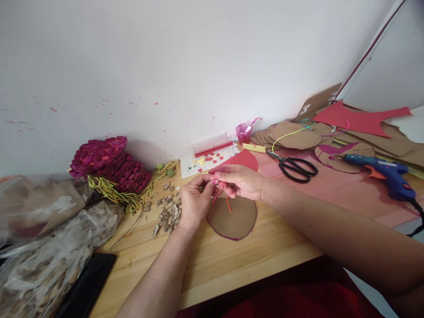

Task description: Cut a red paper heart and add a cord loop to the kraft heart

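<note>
My left hand (196, 198) and my right hand (240, 181) meet fingertip to fingertip above a round cardboard disc (233, 221) with a purple edge. Both are pinched closed. What they hold between the fingertips is too small to make out. A short orange string (229, 204) hangs below my right hand, over the disc, and a bit of pink string shows beside it. Behind my hands lies a piece of red paper (247, 160). Left of my left hand, brown shells (170, 216) are scattered on the wooden table (145, 260).
Black scissors (298, 170), a blue glue gun (387, 174) and cardboard discs (294, 136) are on the right. A purple-stained cup (244, 132) and a sheet with star stickers (188, 165) stand or lie behind. Left are a magenta object (99, 159), plastic bags (56, 251) and a black phone-like slab (88, 287).
</note>
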{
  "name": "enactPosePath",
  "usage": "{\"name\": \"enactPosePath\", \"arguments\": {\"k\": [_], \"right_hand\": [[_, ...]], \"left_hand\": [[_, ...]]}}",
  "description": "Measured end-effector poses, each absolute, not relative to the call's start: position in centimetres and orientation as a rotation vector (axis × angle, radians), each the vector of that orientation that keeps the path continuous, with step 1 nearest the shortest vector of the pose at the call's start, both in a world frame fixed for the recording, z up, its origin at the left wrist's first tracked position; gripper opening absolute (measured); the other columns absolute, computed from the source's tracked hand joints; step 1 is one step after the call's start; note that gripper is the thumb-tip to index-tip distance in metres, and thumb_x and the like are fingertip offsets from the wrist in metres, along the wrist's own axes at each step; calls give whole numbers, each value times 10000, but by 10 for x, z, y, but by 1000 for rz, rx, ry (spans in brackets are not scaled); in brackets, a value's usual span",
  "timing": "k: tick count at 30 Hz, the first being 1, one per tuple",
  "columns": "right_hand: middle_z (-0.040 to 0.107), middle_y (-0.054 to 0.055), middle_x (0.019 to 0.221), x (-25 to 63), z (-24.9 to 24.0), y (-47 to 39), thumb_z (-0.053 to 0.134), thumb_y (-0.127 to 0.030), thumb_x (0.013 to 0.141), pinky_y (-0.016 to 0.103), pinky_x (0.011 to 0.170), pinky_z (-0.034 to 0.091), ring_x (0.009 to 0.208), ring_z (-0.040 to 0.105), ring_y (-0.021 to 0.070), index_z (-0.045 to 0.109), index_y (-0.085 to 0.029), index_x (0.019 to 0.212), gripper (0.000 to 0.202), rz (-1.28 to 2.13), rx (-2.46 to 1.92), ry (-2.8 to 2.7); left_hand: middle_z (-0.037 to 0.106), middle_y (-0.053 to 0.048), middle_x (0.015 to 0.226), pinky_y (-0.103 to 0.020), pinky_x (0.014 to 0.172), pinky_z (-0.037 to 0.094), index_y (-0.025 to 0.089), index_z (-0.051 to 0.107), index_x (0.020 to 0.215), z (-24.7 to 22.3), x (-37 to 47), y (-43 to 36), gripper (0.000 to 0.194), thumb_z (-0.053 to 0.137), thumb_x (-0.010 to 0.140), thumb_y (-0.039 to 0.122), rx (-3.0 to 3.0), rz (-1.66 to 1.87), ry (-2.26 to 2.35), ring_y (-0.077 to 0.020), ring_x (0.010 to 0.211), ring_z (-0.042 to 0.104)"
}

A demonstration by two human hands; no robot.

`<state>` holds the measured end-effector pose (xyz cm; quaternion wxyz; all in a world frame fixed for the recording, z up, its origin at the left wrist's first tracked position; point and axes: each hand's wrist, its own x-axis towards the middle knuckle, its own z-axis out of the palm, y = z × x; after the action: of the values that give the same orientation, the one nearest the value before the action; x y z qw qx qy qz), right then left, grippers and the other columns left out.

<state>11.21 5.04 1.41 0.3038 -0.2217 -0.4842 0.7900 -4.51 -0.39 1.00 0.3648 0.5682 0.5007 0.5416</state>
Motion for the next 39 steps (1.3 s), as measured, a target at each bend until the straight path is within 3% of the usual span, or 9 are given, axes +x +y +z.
{"name": "enactPosePath", "arguments": {"k": [4, 10, 26, 31, 39], "right_hand": [[579, -43, 616, 114, 15, 51, 732, -420, 834, 186, 410, 442, 464, 553, 74, 641, -160, 904, 284, 1951, -708, -1355], [709, 32, 706, 115, 17, 51, 753, -292, 821, 237, 497, 561, 558, 674, 134, 679, -153, 985, 227, 1625, -914, -1606], [748, 42, 768, 116, 17, 49, 646, -208, 813, 268, 621, 489, 685, 673, 162, 733, -176, 762, 106, 799, -948, -1921], [719, 37, 733, 117, 18, 50, 654, -215, 789, 251, 567, 451, 645, 634, 148, 715, -171, 758, 81, 899, -1006, -1889], [577, -18, 524, 120, 17, 55, 726, -362, 783, 228, 462, 417, 478, 533, 104, 670, -174, 783, 196, 1617, -947, -1596]], "left_hand": [[706, -19, 717, -220, 601, 532, 149, 701, 835, 12, -47, -4, 181, 708, 834, 329, 1476, 1346, 1281, -101, 596, 610], [675, -6, 669, -228, 609, 539, 138, 697, 852, 10, -51, 0, 231, 740, 802, 359, 1303, 1326, 1243, -102, 581, 620], [719, -41, 700, -240, 637, 551, 125, 723, 862, 11, -58, 3, 264, 785, 753, 358, 1214, 1238, 1229, -116, 608, 661], [700, -27, 684, -244, 617, 559, 131, 720, 862, 11, -54, 4, 228, 746, 785, 344, 1291, 1286, 1293, -114, 590, 651], [699, -18, 807, -244, 607, 573, 139, 678, 989, 11, -52, 3, 277, 758, 782, 305, 1254, 1353, 1200, -93, 592, 646]]}}
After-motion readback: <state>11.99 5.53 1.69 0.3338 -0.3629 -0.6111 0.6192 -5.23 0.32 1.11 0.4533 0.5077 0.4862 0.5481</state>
